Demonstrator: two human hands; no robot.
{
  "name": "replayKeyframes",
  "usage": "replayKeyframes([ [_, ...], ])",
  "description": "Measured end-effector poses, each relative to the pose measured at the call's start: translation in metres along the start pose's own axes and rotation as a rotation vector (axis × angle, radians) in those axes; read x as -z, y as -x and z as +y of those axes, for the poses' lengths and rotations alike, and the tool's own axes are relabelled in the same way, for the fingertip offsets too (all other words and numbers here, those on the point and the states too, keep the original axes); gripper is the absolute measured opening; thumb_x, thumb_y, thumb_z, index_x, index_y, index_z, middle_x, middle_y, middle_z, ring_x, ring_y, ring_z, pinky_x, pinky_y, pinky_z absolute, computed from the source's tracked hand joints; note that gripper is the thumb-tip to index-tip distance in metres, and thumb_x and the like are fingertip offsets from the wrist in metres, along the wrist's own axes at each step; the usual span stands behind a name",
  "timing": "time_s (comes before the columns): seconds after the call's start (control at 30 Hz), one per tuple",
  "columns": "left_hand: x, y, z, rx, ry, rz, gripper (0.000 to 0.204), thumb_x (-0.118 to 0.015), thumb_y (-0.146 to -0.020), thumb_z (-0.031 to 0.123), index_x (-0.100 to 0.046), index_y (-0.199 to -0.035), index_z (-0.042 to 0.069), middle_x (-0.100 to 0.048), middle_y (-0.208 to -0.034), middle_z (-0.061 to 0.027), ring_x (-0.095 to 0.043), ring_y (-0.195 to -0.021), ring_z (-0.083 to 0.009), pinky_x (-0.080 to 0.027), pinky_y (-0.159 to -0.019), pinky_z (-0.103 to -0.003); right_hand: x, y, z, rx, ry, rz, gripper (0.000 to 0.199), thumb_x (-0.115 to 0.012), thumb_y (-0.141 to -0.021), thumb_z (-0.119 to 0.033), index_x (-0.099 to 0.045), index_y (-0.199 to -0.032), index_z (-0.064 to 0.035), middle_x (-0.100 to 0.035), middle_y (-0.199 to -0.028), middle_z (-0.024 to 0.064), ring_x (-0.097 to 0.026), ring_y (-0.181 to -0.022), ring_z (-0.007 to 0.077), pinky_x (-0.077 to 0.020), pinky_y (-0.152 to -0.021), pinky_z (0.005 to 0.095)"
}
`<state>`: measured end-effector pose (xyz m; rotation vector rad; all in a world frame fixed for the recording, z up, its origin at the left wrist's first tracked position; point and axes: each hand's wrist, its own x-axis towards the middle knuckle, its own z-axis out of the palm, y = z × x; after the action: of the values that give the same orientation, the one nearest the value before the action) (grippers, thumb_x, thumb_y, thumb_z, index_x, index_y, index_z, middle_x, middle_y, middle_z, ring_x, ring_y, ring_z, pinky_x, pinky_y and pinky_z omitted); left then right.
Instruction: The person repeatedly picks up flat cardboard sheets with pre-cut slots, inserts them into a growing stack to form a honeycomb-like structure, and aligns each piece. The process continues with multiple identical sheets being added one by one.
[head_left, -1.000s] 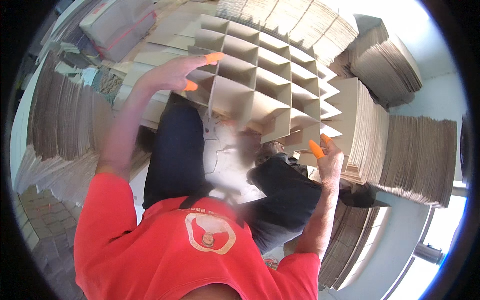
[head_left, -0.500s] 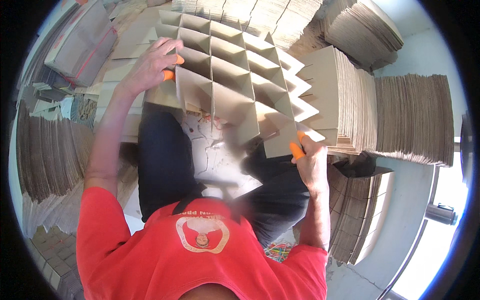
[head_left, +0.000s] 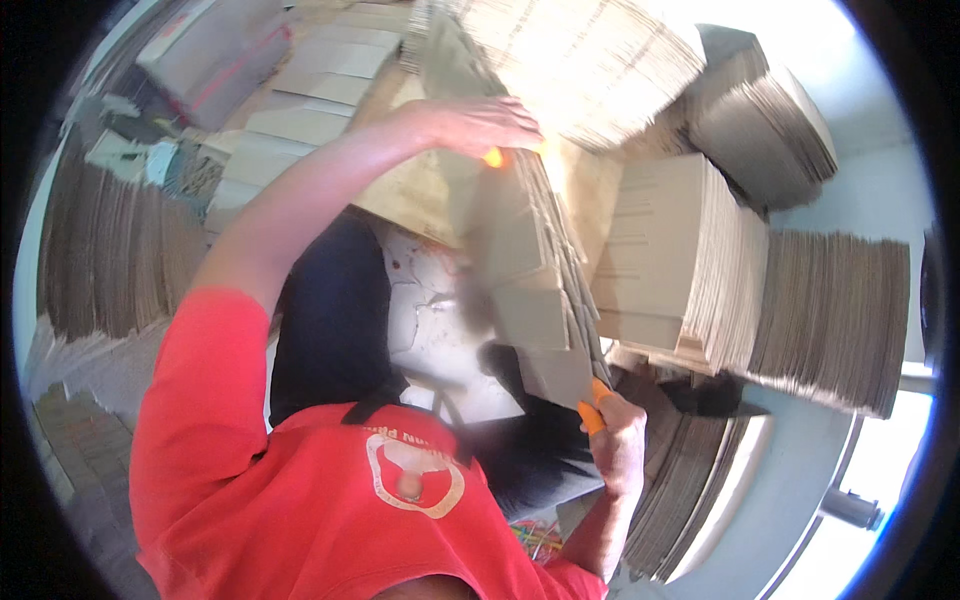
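A cardboard divider (head_left: 515, 255) stretches between my hands, its slotted strips pressed together into a narrow, slanting bundle. My left hand (head_left: 485, 124) reaches across and grips its upper edge, fingers over the top and an orange-covered fingertip on the near face. At the lower right end, my right hand (head_left: 618, 425) pinches the corner with orange finger covers. The divider hangs over the gap between my knees, and its near side is slightly blurred.
To the right stand a stack of slotted cardboard sheets (head_left: 655, 250) and a darker stack (head_left: 830, 315). A large bright stack (head_left: 570, 60) lies at the far side. Cardboard strips (head_left: 300, 110) lie far left, near a boxed bundle (head_left: 215, 60). Another stack (head_left: 110, 240) is at left.
The divider was spread into an open grid and is now collapsed nearly flat. My left hand has swung to the right; my right hand has come lower, still holding its corner.
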<state>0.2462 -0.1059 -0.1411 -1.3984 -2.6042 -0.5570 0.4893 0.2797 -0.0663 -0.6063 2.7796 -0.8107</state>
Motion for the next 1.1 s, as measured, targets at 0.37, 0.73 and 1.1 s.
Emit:
replayKeyframes([
  [0.37, 0.009, 0.031, 0.017, 0.038, 0.137, 0.079, 0.013, -0.070, -0.075, 0.008, -0.060, -0.084, 0.004, -0.062, -0.080, -0.0114, -0.060, -0.083, -0.0310, -0.044, -0.081, -0.042, 0.068, 0.038, -0.011, 0.333, -0.253, 0.956, 0.034, -0.057, -0.096, -0.009, -0.059, -0.125, 0.0097, -0.066, -0.106, 0.0203, -0.065, -0.076, 0.0222, -0.0491, -0.060, 0.0233],
  [0.73, 0.274, 0.065, 0.052, 0.878, -0.695, 0.656, 0.026, -0.047, -0.095, 0.021, -0.062, -0.106, 0.002, -0.062, -0.103, -0.0197, -0.060, -0.098, -0.0393, -0.050, -0.082, -0.046, 0.065, -0.006, -0.049, 0.547, -0.256, 1.190, 0.032, -0.057, -0.096, -0.007, -0.060, -0.125, 0.0076, -0.066, -0.105, 0.0177, -0.064, -0.076, 0.0189, -0.0494, -0.061, 0.0226],
  [1.1, 0.073, 0.123, -0.078, 1.116, -0.633, 0.257, 0.012, -0.065, -0.076, 0.006, -0.072, -0.085, 0.002, -0.066, -0.089, -0.0217, -0.067, -0.093, -0.0395, -0.056, -0.074, -0.047, -0.008, -0.049, 0.013, -0.181, -0.475, 0.659, 0.022, -0.067, -0.090, -0.001, -0.070, -0.111, 0.0025, -0.067, -0.070, 0.0026, -0.057, -0.060, 0.0046, -0.0454, -0.053, 0.0175],
])
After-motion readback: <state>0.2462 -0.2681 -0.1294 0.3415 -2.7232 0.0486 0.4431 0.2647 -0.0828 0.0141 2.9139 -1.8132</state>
